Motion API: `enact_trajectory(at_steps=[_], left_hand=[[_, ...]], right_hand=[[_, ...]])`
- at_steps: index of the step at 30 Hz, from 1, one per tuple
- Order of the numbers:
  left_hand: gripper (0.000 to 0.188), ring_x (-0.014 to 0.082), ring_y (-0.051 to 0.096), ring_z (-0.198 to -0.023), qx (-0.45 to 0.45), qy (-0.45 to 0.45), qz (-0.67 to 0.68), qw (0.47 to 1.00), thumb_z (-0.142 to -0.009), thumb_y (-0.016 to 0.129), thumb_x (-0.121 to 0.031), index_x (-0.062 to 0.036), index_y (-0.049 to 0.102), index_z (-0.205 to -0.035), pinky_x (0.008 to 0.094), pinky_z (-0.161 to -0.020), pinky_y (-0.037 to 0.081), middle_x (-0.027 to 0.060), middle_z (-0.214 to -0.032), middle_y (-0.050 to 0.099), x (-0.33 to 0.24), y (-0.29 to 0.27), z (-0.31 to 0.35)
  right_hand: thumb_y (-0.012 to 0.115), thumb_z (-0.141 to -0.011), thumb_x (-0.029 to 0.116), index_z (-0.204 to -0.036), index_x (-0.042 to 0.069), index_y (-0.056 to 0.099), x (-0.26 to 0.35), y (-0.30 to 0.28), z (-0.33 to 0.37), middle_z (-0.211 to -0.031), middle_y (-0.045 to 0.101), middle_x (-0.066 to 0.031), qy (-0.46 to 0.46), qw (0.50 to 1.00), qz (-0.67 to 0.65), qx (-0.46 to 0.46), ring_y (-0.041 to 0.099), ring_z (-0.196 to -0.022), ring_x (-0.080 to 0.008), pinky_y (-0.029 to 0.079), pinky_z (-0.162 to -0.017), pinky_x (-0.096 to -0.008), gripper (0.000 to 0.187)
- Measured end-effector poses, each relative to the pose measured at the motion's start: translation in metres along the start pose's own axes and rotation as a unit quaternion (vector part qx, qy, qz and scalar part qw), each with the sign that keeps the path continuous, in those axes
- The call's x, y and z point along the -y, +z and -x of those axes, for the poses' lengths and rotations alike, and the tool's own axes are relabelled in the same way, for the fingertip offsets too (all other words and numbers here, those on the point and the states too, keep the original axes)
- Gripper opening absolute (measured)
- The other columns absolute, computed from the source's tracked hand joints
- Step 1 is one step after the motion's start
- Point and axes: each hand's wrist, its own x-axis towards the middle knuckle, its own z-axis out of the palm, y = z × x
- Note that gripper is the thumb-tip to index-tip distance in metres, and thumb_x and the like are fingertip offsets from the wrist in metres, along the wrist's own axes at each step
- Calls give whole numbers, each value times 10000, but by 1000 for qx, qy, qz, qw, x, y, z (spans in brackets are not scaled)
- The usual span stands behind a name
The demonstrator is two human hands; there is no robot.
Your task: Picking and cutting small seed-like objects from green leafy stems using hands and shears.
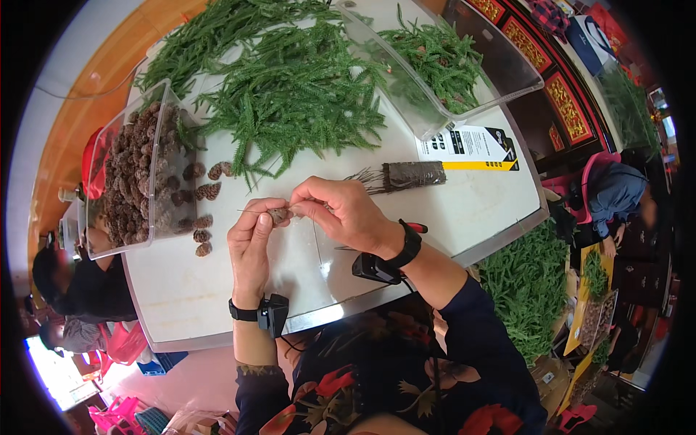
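Table near edge (199, 342) at 6 o'clock, crossed by both forearms. Moving room: white tabletop (181, 290) at 8 and 3 o'clock. Green sprig pile (301, 101) at 12, clear plastic bin (122, 249) of cones at 10, loose cones (204, 221) at 9, dark wire bundle (413, 176) between 2 and 3. Pine cone (278, 215) pinched in left hand (252, 239), thin wire (245, 211) jutting at 9. Right hand (344, 214) pinched narrow at cone's 3-o'clock end; contents too small to tell.

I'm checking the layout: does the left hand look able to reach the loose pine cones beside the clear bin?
Probably yes: nothing visible stands between the left hand and the loose cones, though that hand holds a cone.
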Motion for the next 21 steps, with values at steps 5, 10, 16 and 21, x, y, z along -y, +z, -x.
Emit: enact_trajectory(at_steps=[5, 10, 16, 21], left_hand=[[257, 169, 614, -888, 4, 27, -43, 999, -1008, 499, -165, 39, 632, -1088, 302, -843, 490, 80, -1000, 600, 1, 1, -1], [247, 171, 617, -894, 25, 27, -64, 997, -1007, 496, -161, 36, 630, -1070, 302, -844, 490, 82, -1003, 600, -1, -2, -1], [283, 177, 625, -909, 18, 17, -15, 1000, -1025, 466, -198, 36, 617, -1071, 308, -850, 495, 82, -1001, 607, -8, 2, 0], [314, 179, 630, -920, -45, -12, 50, 998, -1036, 448, -239, 28, 601, -1097, 315, -859, 501, 83, -970, 620, -13, 3, 3]], right_hand=[[636, -901, 39, -949, 31, 631, -7, 3, 0, -774, 667, -86, -28, 999, 18, -16, 627, -657, -145, 483, -591, -257, 49], [641, -895, 36, -953, 27, 629, -7, -1, -2, -795, 665, -91, -45, 998, 51, -3, 634, -671, -171, 490, -603, -270, 59], [643, -899, 37, -969, 26, 634, 5, -5, -5, -799, 663, -78, -43, 999, 26, -4, 625, -670, -132, 486, -607, -251, 72], [625, -923, 47, -1032, 14, 648, 10, -6, -2, -845, 675, -36, 136, 986, -98, -24, 602, -715, -54, 479, -622, -211, 116]])
